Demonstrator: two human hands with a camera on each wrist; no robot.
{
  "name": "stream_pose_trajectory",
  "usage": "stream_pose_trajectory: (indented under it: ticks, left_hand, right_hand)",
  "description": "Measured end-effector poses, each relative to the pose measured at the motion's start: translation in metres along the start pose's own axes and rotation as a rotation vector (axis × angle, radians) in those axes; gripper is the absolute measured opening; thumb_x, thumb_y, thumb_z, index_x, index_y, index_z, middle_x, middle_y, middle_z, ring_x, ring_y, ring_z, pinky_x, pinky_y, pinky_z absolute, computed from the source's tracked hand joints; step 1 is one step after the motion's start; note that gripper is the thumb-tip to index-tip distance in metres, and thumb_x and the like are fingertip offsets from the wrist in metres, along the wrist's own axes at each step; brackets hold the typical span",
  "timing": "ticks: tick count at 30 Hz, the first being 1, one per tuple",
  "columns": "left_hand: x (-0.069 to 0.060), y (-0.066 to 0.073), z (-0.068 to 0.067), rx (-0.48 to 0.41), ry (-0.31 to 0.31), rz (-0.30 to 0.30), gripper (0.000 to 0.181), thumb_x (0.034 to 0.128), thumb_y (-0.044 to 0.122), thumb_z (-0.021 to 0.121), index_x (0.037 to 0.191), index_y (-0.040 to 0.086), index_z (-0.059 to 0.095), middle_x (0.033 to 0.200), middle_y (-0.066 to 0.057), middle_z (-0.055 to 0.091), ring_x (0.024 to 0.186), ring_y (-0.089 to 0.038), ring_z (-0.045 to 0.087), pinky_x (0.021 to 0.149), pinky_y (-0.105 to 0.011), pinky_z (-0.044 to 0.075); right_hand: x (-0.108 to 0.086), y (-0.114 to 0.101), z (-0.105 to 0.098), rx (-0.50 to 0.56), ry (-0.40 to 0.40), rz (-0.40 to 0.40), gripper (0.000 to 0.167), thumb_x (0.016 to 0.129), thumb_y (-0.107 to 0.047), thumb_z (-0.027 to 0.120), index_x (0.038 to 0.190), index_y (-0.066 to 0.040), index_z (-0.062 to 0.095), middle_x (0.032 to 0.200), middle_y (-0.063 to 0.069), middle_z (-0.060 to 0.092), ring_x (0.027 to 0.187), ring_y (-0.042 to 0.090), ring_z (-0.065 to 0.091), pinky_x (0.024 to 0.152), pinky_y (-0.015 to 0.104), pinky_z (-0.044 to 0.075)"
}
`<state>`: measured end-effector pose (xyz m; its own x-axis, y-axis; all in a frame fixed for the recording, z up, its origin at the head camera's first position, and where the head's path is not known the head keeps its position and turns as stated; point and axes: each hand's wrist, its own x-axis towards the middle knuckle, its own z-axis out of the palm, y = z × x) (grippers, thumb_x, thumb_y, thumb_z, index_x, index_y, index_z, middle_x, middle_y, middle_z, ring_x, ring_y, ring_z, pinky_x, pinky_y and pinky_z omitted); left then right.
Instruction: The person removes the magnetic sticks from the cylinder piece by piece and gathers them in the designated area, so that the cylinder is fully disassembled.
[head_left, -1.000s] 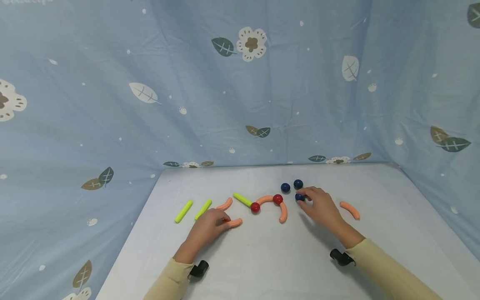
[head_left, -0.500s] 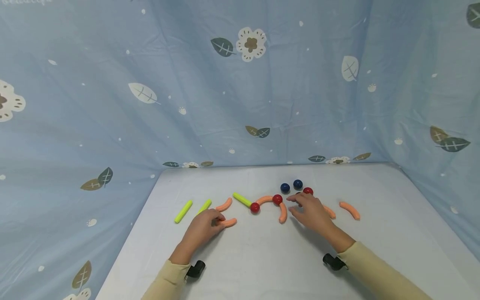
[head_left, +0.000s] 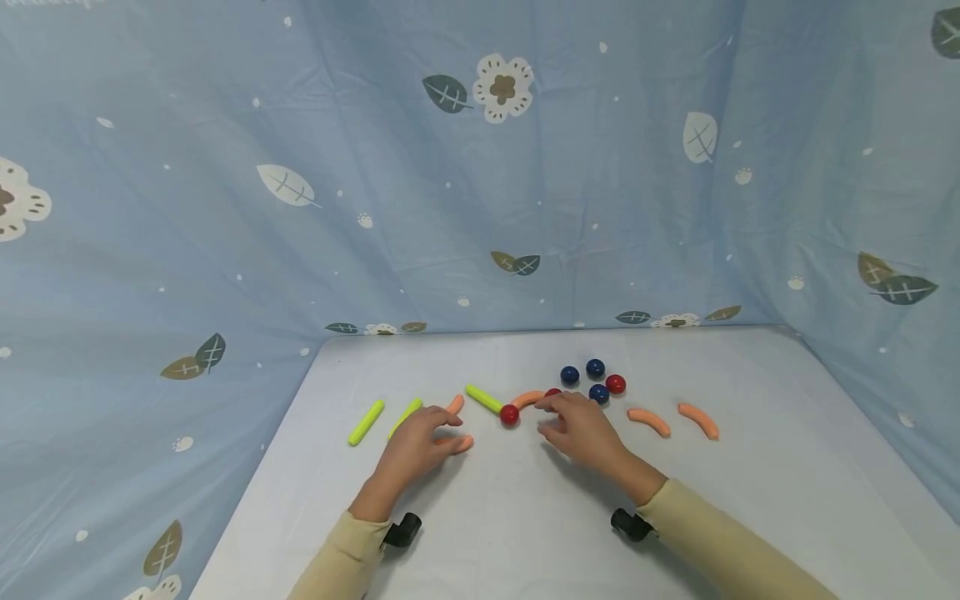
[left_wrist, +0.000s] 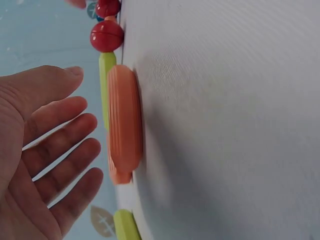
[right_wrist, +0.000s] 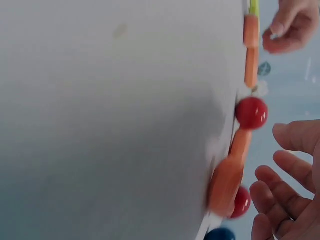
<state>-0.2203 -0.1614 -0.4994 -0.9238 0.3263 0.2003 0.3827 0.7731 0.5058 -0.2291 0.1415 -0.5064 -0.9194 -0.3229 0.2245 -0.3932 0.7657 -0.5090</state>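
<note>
My left hand (head_left: 416, 450) hovers with spread, relaxed fingers over a short curved orange stick (left_wrist: 125, 117); the left wrist view shows a gap between the fingertips and the stick. Beyond it lies a second curved orange stick (head_left: 456, 404). A chain of a lime-green stick (head_left: 483, 398), a red ball (head_left: 509, 415), a curved orange stick (head_left: 528, 399) and another red ball (head_left: 552, 392) lies mid-table. Above the chain's right end is my right hand (head_left: 585, 433), its fingers loosely bent and holding nothing. It hides the chain's last orange stick (right_wrist: 226, 187) from the head view.
Two lime-green sticks (head_left: 367, 423) lie at the left. Behind my right hand are several dark blue balls (head_left: 596, 368) and a loose red ball (head_left: 616, 384). Two curved orange sticks (head_left: 698, 421) rest at the right of the white table (head_left: 495, 533). A blue patterned curtain (head_left: 420, 208) surrounds it.
My left hand shifted its orange stick slightly left, then let go of it. My right hand moved left from the blue balls to the chain, uncovering a red ball and an orange stick.
</note>
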Motion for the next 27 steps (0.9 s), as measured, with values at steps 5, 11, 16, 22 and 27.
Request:
stream_pose_trajectory:
  ticks: [5,11,16,22,27]
  left_hand:
    - [0.004,0.002,0.003,-0.002,-0.009,-0.016,0.029,0.0881,0.034,0.081,0.109,0.014,0.077,0.118,-0.002,0.070,0.116,-0.027,0.063,0.097,-0.046,0.052]
    - [0.007,0.004,0.005,0.005,0.005,-0.013,0.026,0.0883,0.029,0.081,0.108,0.013,0.077,0.118,-0.002,0.070,0.116,-0.027,0.063,0.098,-0.046,0.052]
    - [0.009,0.005,0.007,0.000,0.004,0.005,0.025,0.0887,0.027,0.080,0.109,0.012,0.077,0.118,-0.004,0.071,0.116,-0.028,0.063,0.099,-0.046,0.052]
    - [0.011,0.006,0.011,0.015,0.019,0.049,0.025,0.0890,0.026,0.080,0.110,0.013,0.077,0.118,-0.005,0.071,0.114,-0.027,0.064,0.096,-0.045,0.053]
    - [0.013,0.007,0.014,0.027,0.039,0.057,0.026,0.0888,0.027,0.080,0.112,0.015,0.077,0.119,-0.003,0.071,0.116,-0.027,0.064,0.097,-0.045,0.053]
  right_hand:
    - [0.009,-0.014,0.012,-0.059,-0.008,-0.026,0.038,0.086,-0.024,0.082,0.121,-0.014,0.072,0.113,0.003,0.072,0.105,0.023,0.064,0.090,0.049,0.052]
    - [0.020,-0.025,0.019,-0.096,-0.016,-0.030,0.042,0.083,-0.024,0.085,0.122,-0.017,0.071,0.118,0.000,0.069,0.112,0.022,0.063,0.097,0.047,0.051]
    - [0.031,-0.031,0.022,-0.105,-0.010,-0.048,0.040,0.084,-0.023,0.085,0.121,-0.016,0.072,0.112,0.002,0.069,0.106,0.023,0.063,0.095,0.043,0.052]
    - [0.037,-0.034,0.029,-0.128,-0.023,-0.033,0.034,0.084,-0.025,0.085,0.115,-0.017,0.074,0.106,0.001,0.068,0.100,0.022,0.062,0.089,0.039,0.054]
    - [0.037,-0.036,0.028,-0.155,-0.032,-0.020,0.029,0.084,-0.025,0.085,0.109,-0.018,0.074,0.095,-0.001,0.064,0.090,0.019,0.058,0.081,0.035,0.054]
